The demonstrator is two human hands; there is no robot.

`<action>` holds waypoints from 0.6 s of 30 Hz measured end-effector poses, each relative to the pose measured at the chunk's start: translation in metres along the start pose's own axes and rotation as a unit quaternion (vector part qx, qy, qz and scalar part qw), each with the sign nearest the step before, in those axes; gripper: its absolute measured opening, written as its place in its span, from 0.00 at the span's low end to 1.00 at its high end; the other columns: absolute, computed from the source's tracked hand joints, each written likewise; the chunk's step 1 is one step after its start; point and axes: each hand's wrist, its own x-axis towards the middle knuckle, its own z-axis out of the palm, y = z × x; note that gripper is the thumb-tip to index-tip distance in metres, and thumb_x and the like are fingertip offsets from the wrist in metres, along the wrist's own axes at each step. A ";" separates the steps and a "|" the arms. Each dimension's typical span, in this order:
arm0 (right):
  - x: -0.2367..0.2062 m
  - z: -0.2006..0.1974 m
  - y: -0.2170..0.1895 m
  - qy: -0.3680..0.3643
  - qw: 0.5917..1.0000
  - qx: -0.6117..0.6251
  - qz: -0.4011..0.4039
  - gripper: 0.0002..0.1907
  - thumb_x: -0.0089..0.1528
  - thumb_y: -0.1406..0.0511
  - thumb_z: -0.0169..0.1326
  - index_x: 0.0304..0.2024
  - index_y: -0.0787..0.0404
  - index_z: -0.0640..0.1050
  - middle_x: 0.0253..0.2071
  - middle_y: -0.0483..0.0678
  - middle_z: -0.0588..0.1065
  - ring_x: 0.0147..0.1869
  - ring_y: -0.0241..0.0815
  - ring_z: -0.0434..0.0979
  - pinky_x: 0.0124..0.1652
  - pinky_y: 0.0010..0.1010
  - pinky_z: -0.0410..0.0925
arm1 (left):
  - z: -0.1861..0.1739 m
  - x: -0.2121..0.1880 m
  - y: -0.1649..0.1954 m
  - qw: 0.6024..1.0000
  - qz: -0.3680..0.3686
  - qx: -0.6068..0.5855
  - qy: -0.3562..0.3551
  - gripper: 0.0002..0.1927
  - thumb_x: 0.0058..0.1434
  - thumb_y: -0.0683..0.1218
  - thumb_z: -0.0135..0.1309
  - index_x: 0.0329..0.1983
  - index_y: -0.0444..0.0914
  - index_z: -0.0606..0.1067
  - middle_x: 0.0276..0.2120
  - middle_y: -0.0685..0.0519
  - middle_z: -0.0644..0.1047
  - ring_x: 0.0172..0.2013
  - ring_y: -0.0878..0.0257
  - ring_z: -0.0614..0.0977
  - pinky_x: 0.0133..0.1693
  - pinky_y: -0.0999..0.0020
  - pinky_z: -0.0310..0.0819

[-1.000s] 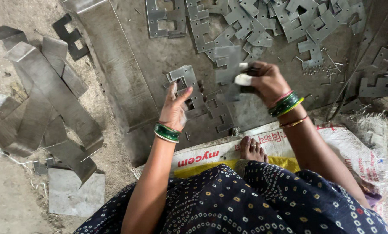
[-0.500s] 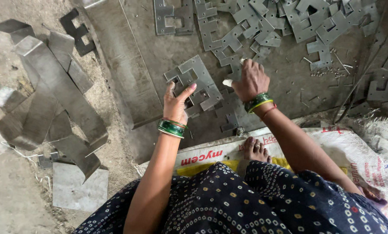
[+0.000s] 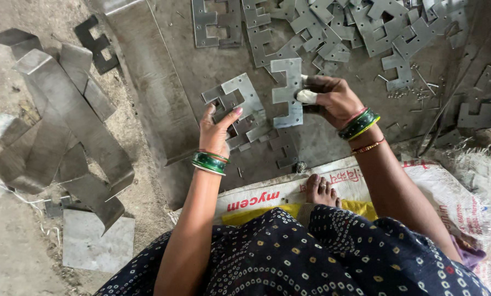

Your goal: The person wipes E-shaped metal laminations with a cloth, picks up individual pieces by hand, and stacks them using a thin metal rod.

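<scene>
Your right hand (image 3: 333, 98) grips a flat, notched grey steel bracket (image 3: 287, 90) just beside the small stack of brackets (image 3: 240, 112), where your left hand (image 3: 217, 129) rests open. Beyond it, the bracket heap (image 3: 355, 27) is cut off by the frame.

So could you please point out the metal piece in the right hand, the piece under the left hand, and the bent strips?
Held metal piece (image 3: 287, 93), head view, its middle.
Notched metal piece (image 3: 240, 98), head view, upper flat.
Bent strips (image 3: 75, 118), head view, long strip's middle.
</scene>
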 end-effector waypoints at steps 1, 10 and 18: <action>-0.002 0.008 -0.005 -0.005 1.000 -0.001 0.002 0.20 0.60 0.75 0.59 0.56 0.68 0.78 0.47 0.50 0.81 0.48 0.41 0.84 0.49 0.36 0.79 | 0.000 0.000 0.000 1.000 -0.003 0.005 0.001 0.34 0.49 0.40 0.71 0.60 0.31 0.72 0.46 0.51 0.81 0.46 0.62 0.81 0.53 0.66 0.73; -0.002 0.050 -0.014 -0.014 0.997 -0.073 -0.006 0.18 0.60 0.71 0.63 0.53 0.66 0.80 0.43 0.44 0.81 0.43 0.35 0.81 0.43 0.30 0.77 | -0.002 0.002 -0.006 0.999 -0.015 0.036 0.012 0.40 0.46 0.42 0.73 0.62 0.32 0.69 0.49 0.51 0.80 0.51 0.63 0.80 0.57 0.68 0.68; 0.002 0.057 -0.001 -0.026 0.992 -0.123 -0.004 0.24 0.56 0.70 0.65 0.54 0.67 0.75 0.41 0.45 0.80 0.41 0.34 0.80 0.38 0.26 0.75 | 0.004 -0.001 -0.006 0.999 -0.014 0.016 -0.023 0.34 0.47 0.41 0.73 0.57 0.31 0.73 0.45 0.50 0.82 0.46 0.60 0.82 0.50 0.64 0.75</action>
